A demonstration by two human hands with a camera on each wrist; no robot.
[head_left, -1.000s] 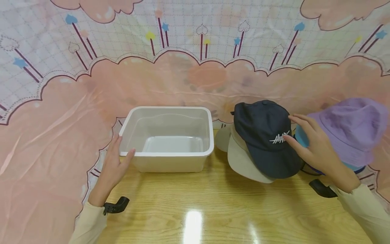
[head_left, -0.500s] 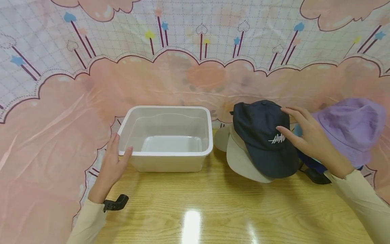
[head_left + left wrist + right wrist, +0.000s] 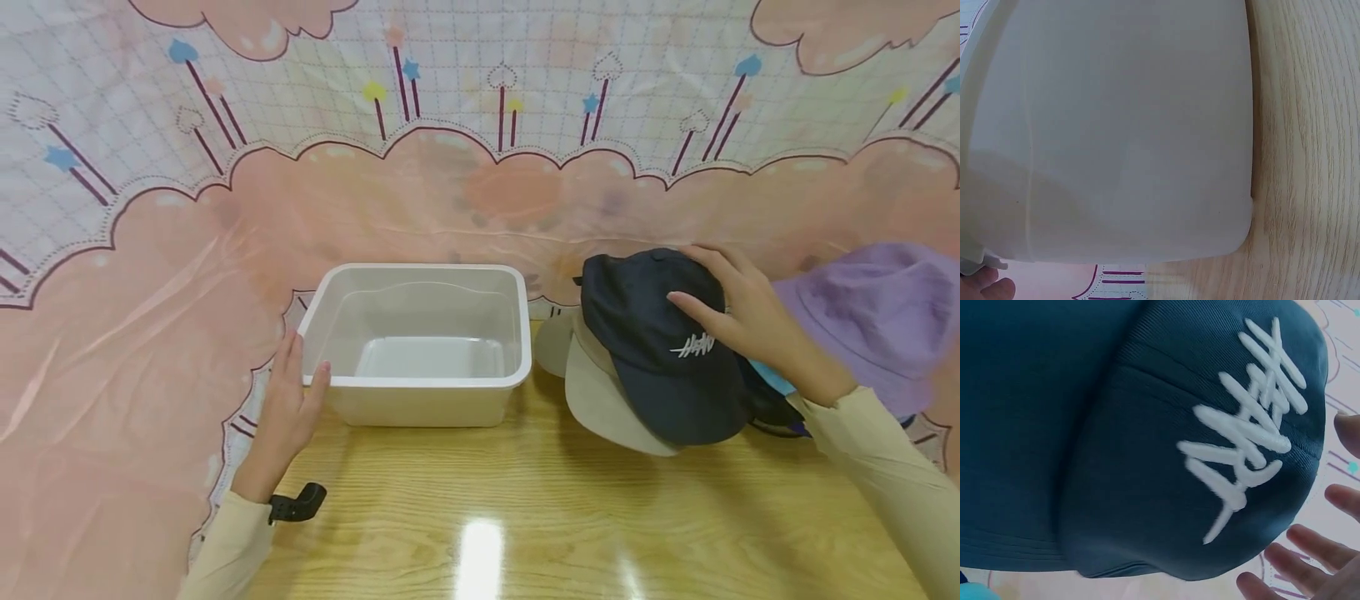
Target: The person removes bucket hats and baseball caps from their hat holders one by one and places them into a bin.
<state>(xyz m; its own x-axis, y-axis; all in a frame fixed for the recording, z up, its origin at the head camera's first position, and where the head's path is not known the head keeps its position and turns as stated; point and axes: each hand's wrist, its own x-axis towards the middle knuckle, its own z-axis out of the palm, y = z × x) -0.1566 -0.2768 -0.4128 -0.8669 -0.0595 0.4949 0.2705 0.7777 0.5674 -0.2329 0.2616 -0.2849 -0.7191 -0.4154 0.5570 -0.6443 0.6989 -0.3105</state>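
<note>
A white plastic tub [image 3: 420, 404] stands on the wooden table. My left hand [image 3: 287, 421] rests at its front left corner, fingers straight along the left side and thumb by the front rim. Tub wall [image 3: 1122, 125] fills most of the left wrist view, with fingertips [image 3: 988, 284] at the lower left. A navy baseball cap [image 3: 637, 317] with white embroidered lettering [image 3: 1241, 437] lies over a beige cap [image 3: 600, 400]. My right hand [image 3: 742, 308] is over the navy cap's right side, thumb and fingers spread. In the right wrist view the fingers [image 3: 1316, 550] appear beside the crown.
To the right of the caps sits a purple bucket hat [image 3: 877, 308], lying over a light blue item [image 3: 772, 377] that is mostly hidden. Patterned pink cloth [image 3: 360, 208] covers the back and left. Wooden tabletop [image 3: 405, 492] extends in front of the tub.
My right hand has moved left and slightly up, from the navy cap's right edge to over its crown. The left hand stays at the tub's corner.
</note>
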